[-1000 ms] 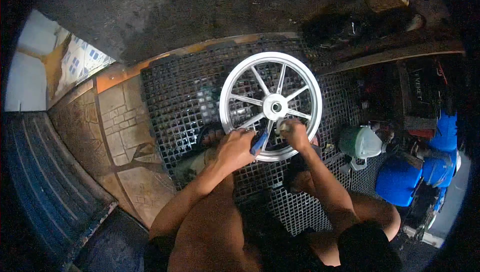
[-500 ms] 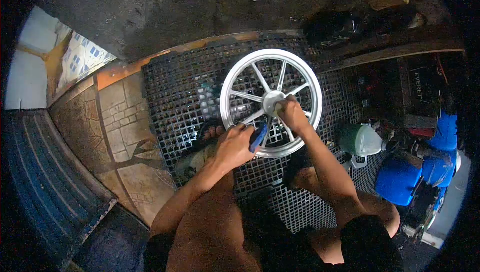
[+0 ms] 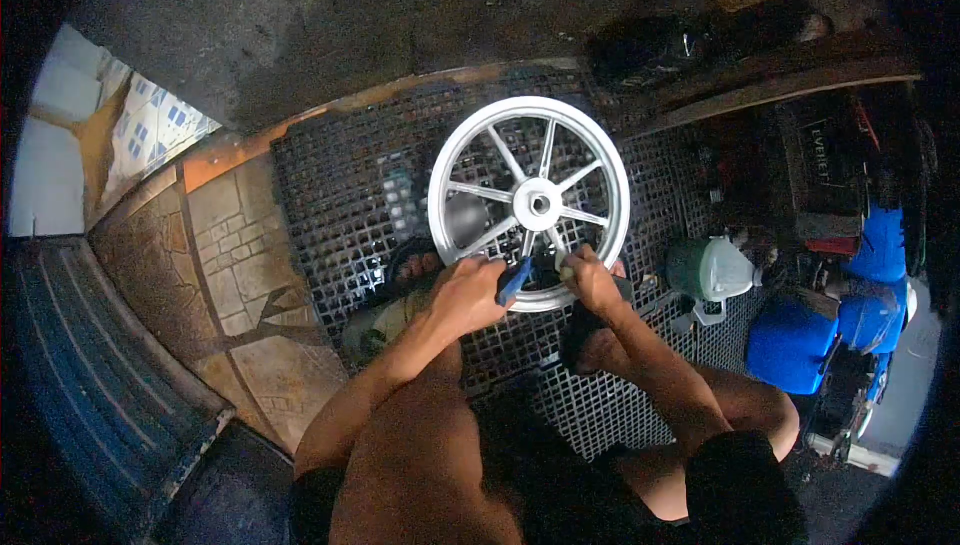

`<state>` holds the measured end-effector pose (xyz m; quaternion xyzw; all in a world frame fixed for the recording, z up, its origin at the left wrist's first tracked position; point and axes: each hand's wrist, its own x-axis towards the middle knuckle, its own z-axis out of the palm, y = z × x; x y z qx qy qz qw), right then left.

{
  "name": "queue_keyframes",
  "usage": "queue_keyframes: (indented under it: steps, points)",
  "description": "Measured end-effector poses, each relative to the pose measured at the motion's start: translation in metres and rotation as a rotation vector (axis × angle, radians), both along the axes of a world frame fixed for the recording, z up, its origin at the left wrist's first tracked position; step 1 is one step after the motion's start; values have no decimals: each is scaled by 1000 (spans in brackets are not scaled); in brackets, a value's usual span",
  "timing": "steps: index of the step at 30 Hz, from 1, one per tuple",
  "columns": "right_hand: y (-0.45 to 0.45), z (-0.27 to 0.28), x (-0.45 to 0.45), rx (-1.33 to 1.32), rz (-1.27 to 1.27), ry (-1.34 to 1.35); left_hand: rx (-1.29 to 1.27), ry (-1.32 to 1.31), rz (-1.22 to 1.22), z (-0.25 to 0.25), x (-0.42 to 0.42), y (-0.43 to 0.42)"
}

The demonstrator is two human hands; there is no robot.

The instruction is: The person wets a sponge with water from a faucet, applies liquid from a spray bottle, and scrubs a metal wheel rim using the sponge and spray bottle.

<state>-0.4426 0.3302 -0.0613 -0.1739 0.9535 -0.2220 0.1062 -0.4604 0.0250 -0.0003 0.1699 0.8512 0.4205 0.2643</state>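
Observation:
A silver spoked wheel is held above a dark floor grate, its hub facing up. My left hand is closed at the wheel's lower left, with a blue object between thumb and fingers. At the lower right of the wheel, my right hand is closed over a spoke near the rim. Something small and pale shows at its fingers, too hidden to name.
Black grating lies under the wheel. To the right are a greenish translucent jug, blue containers and a dark box marked EVEREST. A ribbed blue panel is at the left.
My right hand moved from the lower spoke up to the hub, then back down toward the rim. The left hand stays at the lower left. The view has shifted slightly.

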Motion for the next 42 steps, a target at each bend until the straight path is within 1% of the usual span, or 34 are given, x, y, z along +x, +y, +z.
queue_keyframes:
  steps: [1, 2, 3, 5, 6, 7, 8, 10, 11, 12, 13, 14, 16, 18, 19, 20, 22, 23, 24, 26, 27, 28, 29, 31, 32, 33, 34, 36, 37, 40, 42]
  points:
    - [14, -16, 6, 33, -44, 36, 21, 60, 38, -1, -1, 0]
    - [11, -11, 8, 64, -91, 66, 42, 114, 74, -1, 2, 0]
    - [9, -4, 14, 136, -181, 15, 60, 169, 105, -1, 5, -2]
    - [-5, 4, 21, 48, -125, 54, 74, 210, 154, -6, 5, -10]
    - [-16, 8, 27, 0, -99, 74, 77, 231, 175, 7, 1, -16]
    - [-30, 10, 32, -96, -80, 40, 113, 134, 168, 21, -4, -26]
    - [-48, 15, 33, -151, -100, 75, 72, 155, 189, 26, -3, -31]
    - [-78, 23, 20, -174, -289, 142, -10, 199, 244, 34, 2, -40]
    - [-90, 20, 8, -214, -369, 161, 51, 237, 247, 31, 5, -42]
    - [-102, 13, -7, -256, -447, 179, 29, 239, 235, 27, 8, -42]
    - [-115, 0, -19, -318, -476, 320, 5, 242, 224, 21, 12, -42]
    - [-127, -5, -26, -299, -461, 328, -21, 244, 213, 16, 17, -44]
    - [-154, -22, -20, -287, -516, 282, -18, 287, 237, 13, 23, -45]
    - [-170, -32, -7, -335, -443, 258, -58, 272, 265, 12, 32, -48]
    - [-169, -61, 1, -404, -287, 208, -26, 253, 281, 7, 34, -52]
    - [-171, -37, 6, -401, -228, 94, 21, 227, 303, 9, 37, -55]
    - [-153, -36, 4, -267, -146, -56, 116, 181, 350, 15, 40, -63]
    - [-139, -33, 3, -221, 2, 3, 115, 167, 380, 18, 41, -70]
    - [-129, -38, 10, -72, -84, -198, 116, 156, 408, 20, 41, -78]
    - [-105, -56, 23, -178, 30, 5, 120, 136, 464, 24, 40, -95]
    - [-106, -40, 27, -147, 47, 33, 220, 147, 497, 34, 41, -103]
    - [-105, -24, 34, -118, 64, 60, 221, 223, 526, 34, 43, -112]
    - [-106, -15, 40, -92, 77, 89, 219, 300, 550, 36, 45, -121]
    - [-115, -6, 43, 82, 92, 139, 114, 476, 547, 42, 51, -135]
    - [-120, -3, 44, 165, 98, 166, 180, 497, 637, 47, 55, -135]
    - [-123, -8, 41, 100, 87, 260, 247, 521, 726, 47, 59, -133]
    - [-123, -12, 38, 120, 122, 227, 317, 550, 814, 43, 62, -137]
    - [-124, -3, 39, 163, 195, 151, 336, 481, 883, 21, 70, -161]
    - [-120, -8, 36, 110, 233, 239, 347, 454, 923, 12, 73, -166]
    - [-118, 11, 21, 126, 265, 132, 334, 426, 988, 9, 77, -166]
    - [-120, 32, 15, 30, 241, 112, 326, 424, 1010, 12, 82, -159]
